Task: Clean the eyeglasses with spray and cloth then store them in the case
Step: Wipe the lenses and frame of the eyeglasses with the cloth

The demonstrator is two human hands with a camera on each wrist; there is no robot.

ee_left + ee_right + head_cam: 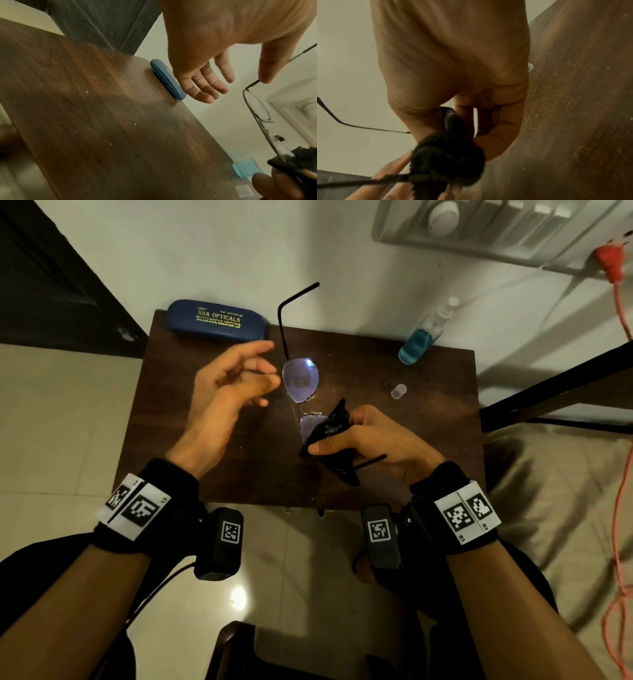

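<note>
R hand (368, 440) pinches black cloth (334, 426) round near lens of eyeglasses (300, 378), held above table (205, 474); L hand (229, 385) loose, fingers relaxed, beside far lens; blue case (215, 320) & spray bottle (421, 340) at back edge

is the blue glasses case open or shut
Shut. The blue case lies flat at the table's far edge, lid down with its gold lettering facing up; the eyeglasses are outside it.
</note>
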